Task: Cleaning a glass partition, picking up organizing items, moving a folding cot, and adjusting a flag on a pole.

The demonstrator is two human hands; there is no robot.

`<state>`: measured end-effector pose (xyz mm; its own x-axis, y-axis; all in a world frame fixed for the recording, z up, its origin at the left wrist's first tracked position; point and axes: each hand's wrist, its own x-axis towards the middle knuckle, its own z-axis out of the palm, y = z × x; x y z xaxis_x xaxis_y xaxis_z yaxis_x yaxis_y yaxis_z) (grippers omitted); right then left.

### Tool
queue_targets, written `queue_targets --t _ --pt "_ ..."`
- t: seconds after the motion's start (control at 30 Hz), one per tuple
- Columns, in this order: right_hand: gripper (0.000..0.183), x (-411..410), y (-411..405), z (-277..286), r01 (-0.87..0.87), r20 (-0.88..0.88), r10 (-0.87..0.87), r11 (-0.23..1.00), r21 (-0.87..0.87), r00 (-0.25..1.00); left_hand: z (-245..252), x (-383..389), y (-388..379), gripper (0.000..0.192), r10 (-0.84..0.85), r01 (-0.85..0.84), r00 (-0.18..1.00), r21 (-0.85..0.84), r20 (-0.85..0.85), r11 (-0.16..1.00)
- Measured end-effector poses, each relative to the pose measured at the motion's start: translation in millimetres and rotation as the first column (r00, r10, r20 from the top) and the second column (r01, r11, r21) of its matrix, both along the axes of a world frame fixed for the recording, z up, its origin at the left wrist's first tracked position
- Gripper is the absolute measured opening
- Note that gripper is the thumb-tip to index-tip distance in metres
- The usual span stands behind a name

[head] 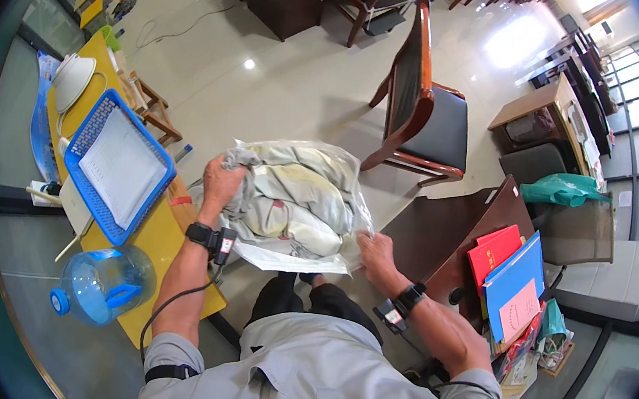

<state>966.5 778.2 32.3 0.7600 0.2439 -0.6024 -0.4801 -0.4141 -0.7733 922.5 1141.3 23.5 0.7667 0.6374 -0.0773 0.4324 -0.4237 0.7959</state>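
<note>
A clear plastic bag (pixel 357 204) hangs before my body, with folded pale grey and yellowish fabric (pixel 296 197) in it. At its left side my left hand (pixel 223 184) grips a bunched part of grey cloth or bag edge; which of the two cannot be told. The right edge of the bag is pinched in my right hand (pixel 375 254). Both hands hold it up above the floor, in front of my legs. My fingertips are partly hidden by the plastic and the cloth.
On the left, a yellow table (pixel 139 273) bears a blue plastic basket (pixel 167 179) with papers and a large water bottle (pixel 102 287). A wooden armchair (pixel 434 124) stands ahead. To the right, a dark desk (pixel 440 231) carries red and blue folders (pixel 502 279).
</note>
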Motion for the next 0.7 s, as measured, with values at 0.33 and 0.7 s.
queue_targets --t 0.33,0.7 --pt "0.018 70.2 8.5 -46.9 0.244 -0.124 -0.231 0.965 0.1 0.965 30.4 142.9 -21.2 0.024 -0.135 0.147 0.988 0.186 -0.076 0.971" --pt "0.016 93.6 50.8 -103.2 0.395 -0.289 -0.341 0.906 0.155 0.895 6.2 273.3 -69.0 0.024 -0.389 0.391 0.919 0.262 -0.06 0.882"
